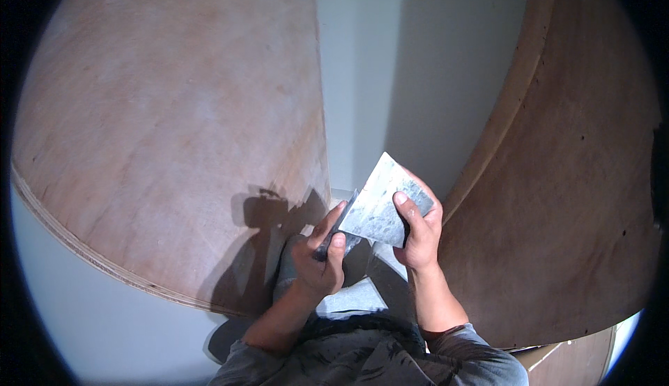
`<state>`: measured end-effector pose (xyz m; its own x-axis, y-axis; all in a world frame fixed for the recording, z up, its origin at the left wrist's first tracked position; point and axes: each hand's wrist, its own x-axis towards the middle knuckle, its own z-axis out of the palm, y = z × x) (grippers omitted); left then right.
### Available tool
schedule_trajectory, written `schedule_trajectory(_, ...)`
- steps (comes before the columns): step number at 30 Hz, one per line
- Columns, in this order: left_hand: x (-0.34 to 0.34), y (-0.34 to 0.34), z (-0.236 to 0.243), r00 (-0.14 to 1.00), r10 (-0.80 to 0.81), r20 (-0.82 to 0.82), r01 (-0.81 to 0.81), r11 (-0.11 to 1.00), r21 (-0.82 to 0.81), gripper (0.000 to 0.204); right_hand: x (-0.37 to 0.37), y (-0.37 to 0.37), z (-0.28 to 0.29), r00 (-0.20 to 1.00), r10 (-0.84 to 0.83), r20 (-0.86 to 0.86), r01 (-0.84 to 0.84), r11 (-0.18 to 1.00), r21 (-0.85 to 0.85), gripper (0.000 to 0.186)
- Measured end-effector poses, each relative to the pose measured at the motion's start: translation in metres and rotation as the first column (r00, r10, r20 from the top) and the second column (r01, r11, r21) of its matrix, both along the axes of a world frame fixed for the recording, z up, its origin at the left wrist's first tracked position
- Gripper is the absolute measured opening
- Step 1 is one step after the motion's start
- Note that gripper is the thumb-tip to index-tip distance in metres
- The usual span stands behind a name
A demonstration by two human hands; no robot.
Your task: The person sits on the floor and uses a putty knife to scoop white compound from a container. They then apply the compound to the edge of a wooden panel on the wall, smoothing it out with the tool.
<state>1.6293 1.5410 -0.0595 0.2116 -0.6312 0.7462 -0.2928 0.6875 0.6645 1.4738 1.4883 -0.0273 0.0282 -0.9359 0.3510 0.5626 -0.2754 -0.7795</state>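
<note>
My right hand [419, 227] grips a stiff, squarish sheet [385, 203], pale and dusty with grey smudges, perhaps sandpaper. Its thumb presses on the face, and the fingers are behind it. In my left hand [318, 260] is a thin dark grey piece [348, 245], pinched between thumb and fingers. The sheet's lower left corner overlaps this dark piece, so I cannot tell whether the two are joined. Both hands are held close together in front of my body.
A large curved plywood panel [188, 107] stands on the left, with my shadow on it. Another curved brown wooden panel [571, 177] rises on the right. Between them is a pale wall [432, 58]. Below my hands lies a light grey flat piece [354, 295].
</note>
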Motion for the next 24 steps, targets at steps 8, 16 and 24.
schedule_trajectory(8, 0.0, 0.003, 0.003, 0.659, -0.125, -0.742, 0.414, 0.883, 0.219, 0.04, -0.007, -0.006, -0.018, 0.953, -0.296, -0.067, 0.276, 0.937, -0.215, 0.055)
schedule_trajectory(16, 0.003, -0.002, 0.015, 0.641, -0.047, -0.767, 0.411, 0.864, 0.291, 0.034, -0.008, -0.001, -0.021, 0.804, -0.146, -0.577, -0.127, 0.905, -0.406, 0.036)
schedule_trajectory(24, 0.027, -0.022, -0.025, 0.929, -0.128, -0.348, 0.183, 0.975, 0.129, 0.018, -0.03, -0.007, -0.042, 0.951, 0.306, 0.039, -0.304, 0.909, 0.287, 0.043)
